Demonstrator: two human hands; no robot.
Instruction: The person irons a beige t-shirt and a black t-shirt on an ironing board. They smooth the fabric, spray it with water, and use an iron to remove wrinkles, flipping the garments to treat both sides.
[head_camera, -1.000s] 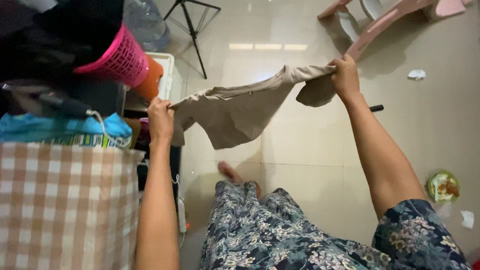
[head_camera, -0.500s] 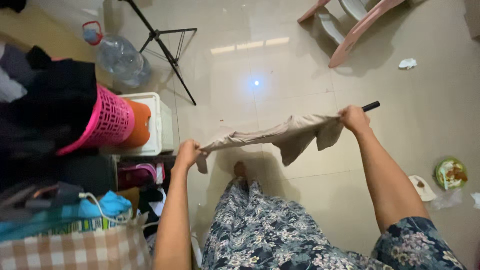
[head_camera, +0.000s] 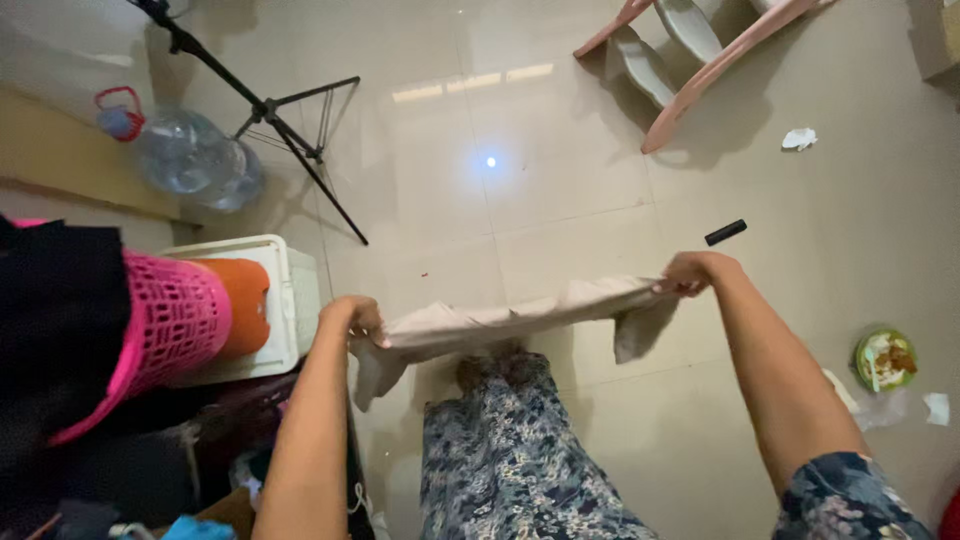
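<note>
A beige garment (head_camera: 510, 320) is stretched level between my two hands, low in front of my floral-patterned dress (head_camera: 510, 460). My left hand (head_camera: 352, 316) grips its left end, where a flap hangs down. My right hand (head_camera: 692, 272) grips its right end, with another fold drooping beneath it. The cloth hides most of my foot on the tiled floor.
At left a pink laundry basket (head_camera: 170, 325) holds dark clothes, beside an orange thing on a white box (head_camera: 290, 300). A black tripod (head_camera: 270, 110) and a water jug (head_camera: 195, 160) stand behind. A pink chair (head_camera: 690, 50), a black marker (head_camera: 725, 232), crumpled paper (head_camera: 800, 138) and a food plate (head_camera: 885, 360) are on the floor.
Both hands have lowered the garment from chest height toward my legs, and it now hangs flatter and more folded. The view has tilted down, away from the checked cloth at left.
</note>
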